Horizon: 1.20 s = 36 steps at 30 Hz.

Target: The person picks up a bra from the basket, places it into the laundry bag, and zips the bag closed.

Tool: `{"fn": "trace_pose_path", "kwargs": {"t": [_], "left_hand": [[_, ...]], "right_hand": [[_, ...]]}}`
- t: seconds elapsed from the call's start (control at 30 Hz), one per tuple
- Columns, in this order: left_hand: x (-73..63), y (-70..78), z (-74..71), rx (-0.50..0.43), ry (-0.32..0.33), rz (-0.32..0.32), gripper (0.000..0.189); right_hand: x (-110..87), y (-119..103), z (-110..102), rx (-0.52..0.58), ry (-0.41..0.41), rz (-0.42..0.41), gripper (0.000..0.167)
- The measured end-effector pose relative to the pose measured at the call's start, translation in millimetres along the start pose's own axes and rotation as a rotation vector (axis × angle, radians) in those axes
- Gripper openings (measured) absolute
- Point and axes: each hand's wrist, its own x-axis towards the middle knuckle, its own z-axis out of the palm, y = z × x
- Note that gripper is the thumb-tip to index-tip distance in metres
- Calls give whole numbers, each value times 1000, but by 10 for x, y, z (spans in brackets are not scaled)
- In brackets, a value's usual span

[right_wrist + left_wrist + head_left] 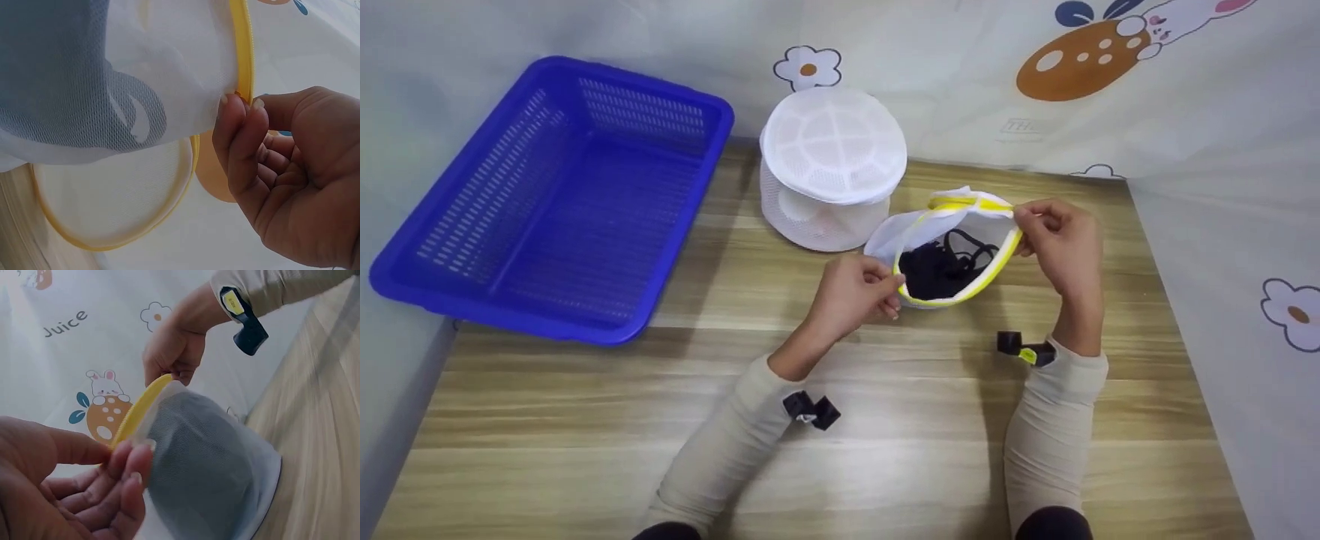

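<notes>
A white mesh laundry bag point(885, 234) with a yellow zipper edge is held with its mouth spread. Inside lies a black garment point(934, 270) with thin straps; its dark shape shows through the mesh in both wrist views. My left hand point(855, 296) pinches the near left part of the zipper rim between thumb and fingers. On the far right of the rim, my right hand point(1061, 244) pinches the yellow zipper edge point(243, 56). The round zipped lid point(124, 197) hangs beside the bag in the right wrist view.
Behind the left hand stands a white mesh cylinder bag point(834, 146) with a round top, pale contents faintly visible. A large blue plastic basket point(679, 225) sits at the left. Printed white sheeting point(945, 82) rises behind the wooden table point(885, 450).
</notes>
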Motion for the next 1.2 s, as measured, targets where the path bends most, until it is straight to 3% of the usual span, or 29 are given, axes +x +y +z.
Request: {"fn": "trace_pose_path", "kwargs": {"t": [0.1,0.2,0.3,0.43,0.57,0.9,1.07,1.2], "left_hand": [[9,-8,-3,-193,-9,36,15],[9,-22,-3,-314,-21,55,16],[5,-30,-6,-338,-9,59,16],[13,-30,-3,-347,-5,46,16],[23,-30,1,-359,-14,36,16],[44,-45,-5,-369,-30,28,15],[43,-42,5,-357,-34,26,15],[39,-37,8,-346,-48,41,15]], "right_hand": [[13,15,-16,54,-6,27,31],[26,58,-30,117,-29,95,34],[55,124,-26,149,-71,226,43],[113,227,-4,111,-127,432,59],[177,323,33,64,-157,531,64],[264,422,158,311,-23,589,28],[259,397,140,391,40,547,17],[240,339,113,471,100,458,15]]}}
